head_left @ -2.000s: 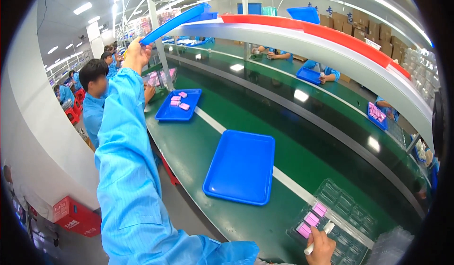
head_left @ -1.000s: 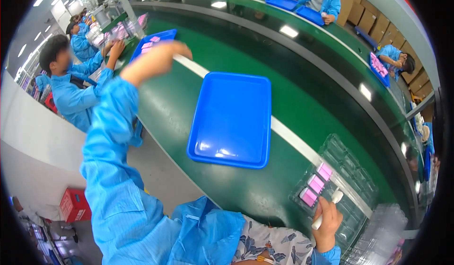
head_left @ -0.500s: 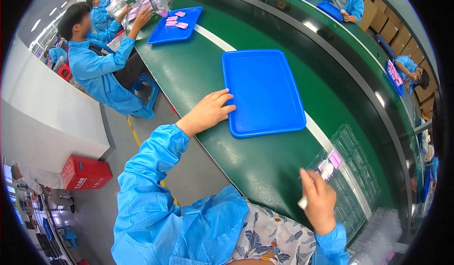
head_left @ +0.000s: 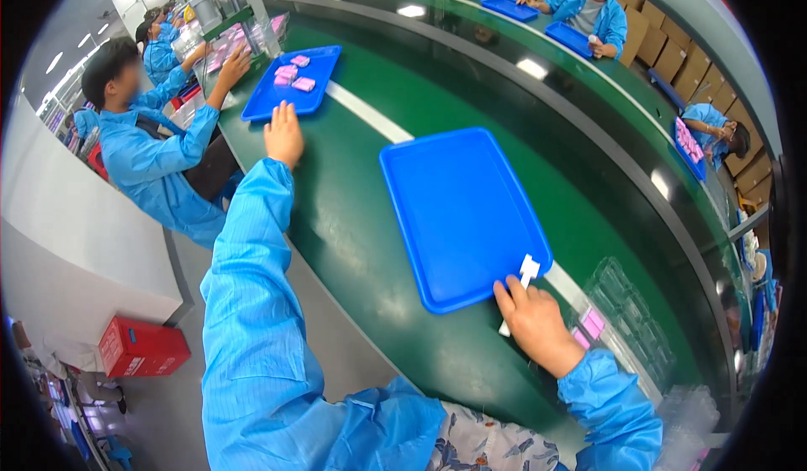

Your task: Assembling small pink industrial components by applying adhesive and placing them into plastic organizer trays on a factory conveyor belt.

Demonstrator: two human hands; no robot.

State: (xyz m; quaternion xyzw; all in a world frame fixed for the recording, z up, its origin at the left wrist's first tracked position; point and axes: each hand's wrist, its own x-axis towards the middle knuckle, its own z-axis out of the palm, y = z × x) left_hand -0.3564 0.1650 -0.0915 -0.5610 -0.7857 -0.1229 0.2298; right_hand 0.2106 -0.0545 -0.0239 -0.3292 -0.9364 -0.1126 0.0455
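My left hand reaches out with its fingers stretched, at the near edge of a far blue tray that holds several pink-and-white pieces; nothing shows in it. In front of me lies a large blue tray with a bare bottom. Its near right corner is beside my right hand, whose fingers are closed on a white stick-like piece with a wider head. The head points away from me, over the tray's rim. Partly behind my right hand, a pink piece lies on clear plastic.
Clear plastic blister trays lie on the green table to the right. A co-worker in blue sits at the left, hands raised near the far tray. Other people work across the table. A red box stands on the floor.
My left hand has left the large tray's edge and moved forward and left to the far tray. My right hand has moved up and left with the white piece to the large tray's corner.
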